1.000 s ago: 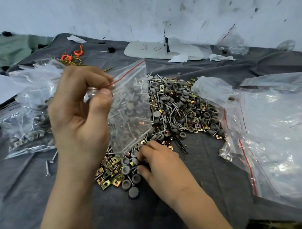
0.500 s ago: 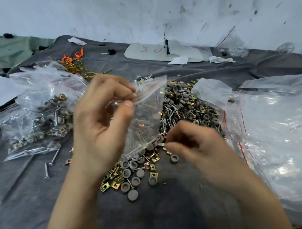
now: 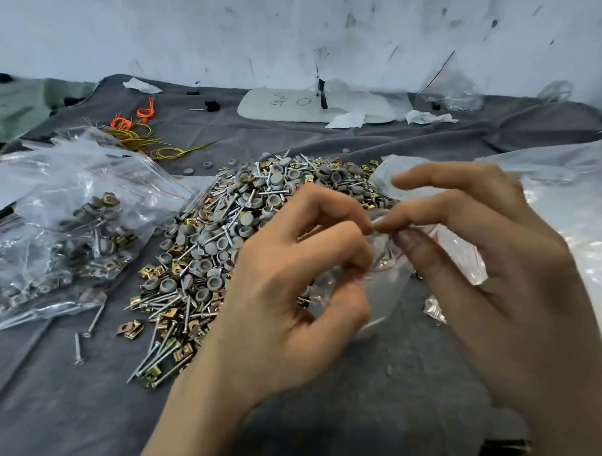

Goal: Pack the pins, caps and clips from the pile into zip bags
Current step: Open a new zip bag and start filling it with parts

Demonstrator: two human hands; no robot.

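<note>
Grey cloth (image 3: 94,405) covers the whole work surface, creased toward the back, with a marked white wall behind it.

Right side: heap of empty clear bags (image 3: 579,238), lying flat, running off the frame edge.

Centre: pile (image 3: 225,237) of mixed parts on the cloth. It holds grey round caps, silver pins and brass-coloured clips, and thins out into pins and clips at its near edge.

Left side: filled bags (image 3: 71,236), clear, with the same three parts visible inside, resting on the cloth just beside the pile.

Left hand (image 3: 289,313): fingers curled in, thumb and forefinger pinching the mouth of a small zip bag (image 3: 387,282). Right hand (image 3: 499,282): thumb and forefinger pinching the same mouth from the other side, remaining fingers loosely spread. The fingertips of the two hands almost meet.

The zip bag is clear with a red line at its mouth. It hangs between the hands, over the cloth at the near right edge of the pile. A few small parts show through the plastic; which kind, cannot tell.

Back of cloth: white oval board (image 3: 298,105) with handwriting, and crumpled paper (image 3: 347,120) against it.

Back left: orange and yellow wire ties (image 3: 135,128).

Near left: two loose pins (image 3: 79,348), apart from the pile
</note>
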